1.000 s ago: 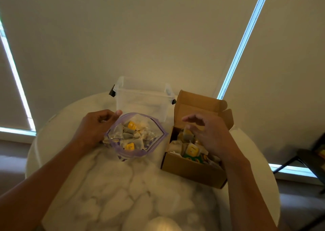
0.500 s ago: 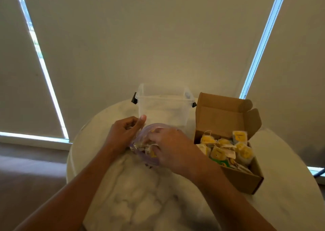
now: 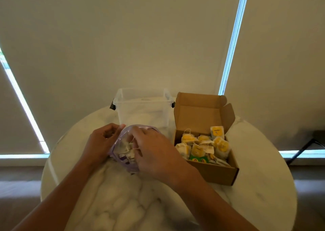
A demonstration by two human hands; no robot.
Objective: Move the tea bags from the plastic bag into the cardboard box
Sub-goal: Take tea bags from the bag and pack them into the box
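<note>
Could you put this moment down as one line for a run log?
left hand: holds bag rim | right hand: reaches into bag, hold unclear | box: open, tea bags inside | tub: behind bag

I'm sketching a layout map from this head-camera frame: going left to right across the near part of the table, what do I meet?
left hand → plastic bag → right hand, reaching into the bag → cardboard box. The clear tub behind them overlaps the bag and the right hand, so it is left out.
</note>
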